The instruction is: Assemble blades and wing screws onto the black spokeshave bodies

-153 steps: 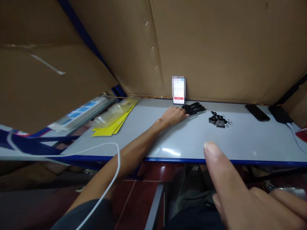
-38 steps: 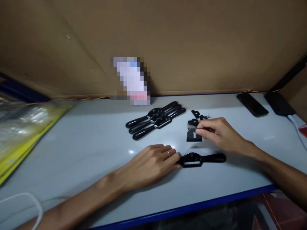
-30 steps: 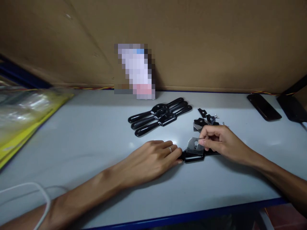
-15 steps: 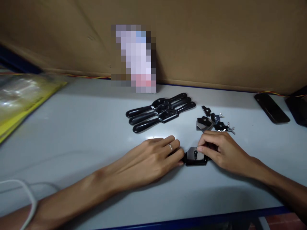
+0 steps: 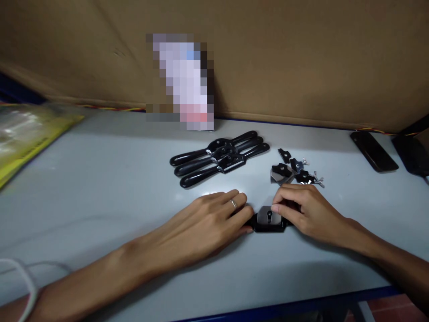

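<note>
Your left fingers (image 5: 243,217) grip the long black metal frame (image 5: 270,229); right fingers (image 5: 284,211) pinch the flat grey metal blade (image 5: 262,218) by one corner.

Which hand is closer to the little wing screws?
The right hand: just in front of the wing screws, at the blade. The left hand is farther off, to their left, gripping the spokeshave.

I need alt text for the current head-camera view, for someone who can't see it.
The left hand holds one end of a black tool on a pale table, and the right hand touches a flat metal blade lying over its middle. Behind them lie three similar black tools and a cluster of small dark and silver parts.
</note>
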Tool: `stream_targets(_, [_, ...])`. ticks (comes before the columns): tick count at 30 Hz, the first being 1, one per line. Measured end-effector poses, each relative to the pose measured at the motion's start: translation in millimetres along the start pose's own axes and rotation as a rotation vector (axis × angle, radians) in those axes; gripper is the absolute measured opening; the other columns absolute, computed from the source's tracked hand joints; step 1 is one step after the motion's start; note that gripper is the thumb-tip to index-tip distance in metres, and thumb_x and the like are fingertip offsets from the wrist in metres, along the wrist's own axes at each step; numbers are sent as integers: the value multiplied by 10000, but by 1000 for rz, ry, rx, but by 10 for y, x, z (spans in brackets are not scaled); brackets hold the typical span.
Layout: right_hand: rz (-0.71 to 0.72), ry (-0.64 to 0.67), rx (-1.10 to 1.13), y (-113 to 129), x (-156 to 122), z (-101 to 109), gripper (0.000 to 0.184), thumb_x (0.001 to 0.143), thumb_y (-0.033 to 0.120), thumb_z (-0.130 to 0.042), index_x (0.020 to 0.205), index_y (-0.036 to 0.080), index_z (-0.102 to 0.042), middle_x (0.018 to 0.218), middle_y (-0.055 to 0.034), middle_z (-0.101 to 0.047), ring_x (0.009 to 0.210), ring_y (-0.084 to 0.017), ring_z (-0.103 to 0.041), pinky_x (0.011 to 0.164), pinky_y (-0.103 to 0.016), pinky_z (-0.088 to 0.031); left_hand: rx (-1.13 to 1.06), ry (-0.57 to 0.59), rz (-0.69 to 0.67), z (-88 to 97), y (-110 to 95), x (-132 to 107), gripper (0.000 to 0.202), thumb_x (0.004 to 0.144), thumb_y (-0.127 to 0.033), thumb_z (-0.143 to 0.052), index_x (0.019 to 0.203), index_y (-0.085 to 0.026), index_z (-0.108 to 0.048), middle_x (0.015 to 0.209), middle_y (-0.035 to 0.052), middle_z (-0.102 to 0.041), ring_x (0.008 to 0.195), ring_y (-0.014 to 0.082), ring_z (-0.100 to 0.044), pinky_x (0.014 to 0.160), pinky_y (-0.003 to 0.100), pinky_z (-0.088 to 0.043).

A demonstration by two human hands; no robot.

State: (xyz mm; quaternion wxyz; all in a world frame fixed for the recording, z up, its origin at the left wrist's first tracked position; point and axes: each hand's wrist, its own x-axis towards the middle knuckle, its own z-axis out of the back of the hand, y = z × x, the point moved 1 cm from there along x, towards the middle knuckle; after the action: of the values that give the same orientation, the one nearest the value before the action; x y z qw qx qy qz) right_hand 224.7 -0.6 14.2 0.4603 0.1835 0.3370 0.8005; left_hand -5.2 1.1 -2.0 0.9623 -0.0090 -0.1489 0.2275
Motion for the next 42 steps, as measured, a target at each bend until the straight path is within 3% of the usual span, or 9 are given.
stream_targets(6, [44,-32,-13,2,-12,-3,184,936,245,-565,768,203,-628,698,25,-587,618,-109,-493,620,-262,-371,14,2,4,1,-6,-12,268,1049,-307,-392,936,-170,-592,833,27,-562,710,165,-525,592,297,-403])
stream_targets(9, [95,-241,-82,26,-22,135,237,962,271,-528,743,209,-595,685,15,-585,607,-118,-494,607,-272,-377,3,3,16,-15,-1,-16,283,1052,-317,-381,941,-172,-597,851,33,-574,716,166,-527,606,300,-416])
stream_targets(13, [26,-624,-369,-20,-31,475,391,967,341,-513,598,230,-450,553,20,-472,515,-127,-394,558,-302,-326,-29,-11,39,-47,13,-22,319,1053,-343,-369,941,-177,-617,866,43,-586,731,174,-532,607,307,-430])
stream_targets(15, [3,-697,-492,-94,-23,628,457,961,364,-520,551,233,-364,511,29,-406,485,-123,-337,539,-307,-290,-37,-27,41,-59,19,-29,330,1053,-349,-367,937,-177,-624,864,49,-591,733,176,-535,600,309,-432])
stream_targets(17, [-32,-660,-575,-190,-5,721,449,947,366,-539,555,232,-364,511,29,-419,482,-124,-344,539,-304,-287,-45,-36,39,-65,22,-35,334,1051,-348,-366,928,-178,-626,854,50,-594,713,174,-529,587,311,-429])
stream_targets(23, [-70,-492,-580,-364,37,698,100,897,243,-569,836,209,-641,795,-28,-677,677,-166,-575,612,-291,-374,-52,-85,29,-63,17,-34,311,1046,-341,-378,910,-185,-611,841,45,-589,689,175,-515,571,304,-401])
stream_targets(31, [-81,-452,-615,-332,-1,781,102,864,200,-596,798,203,-674,792,-26,-690,688,-170,-590,634,-299,-388,-30,-91,16,-65,16,-19,313,1049,-331,-362,904,-185,-598,827,41,-583,672,177,-511,566,309,-390])
stream_targets(36, [48,-389,-539,-269,31,448,202,968,259,-539,1008,179,-720,920,-60,-691,806,-186,-617,714,-302,-427,-23,-76,18,-71,16,-20,352,1060,-324,-323,892,-178,-596,826,43,-573,661,174,-499,559,316,-385])
stream_targets(42, [-91,-367,-652,-273,138,209,306,987,383,-552,1170,189,-701,974,-74,-674,902,-224,-618,722,-312,-426,-20,-76,5,-67,9,-16,332,1058,-305,-330,922,-172,-603,849,49,-579,686,179,-518,581,317,-386])
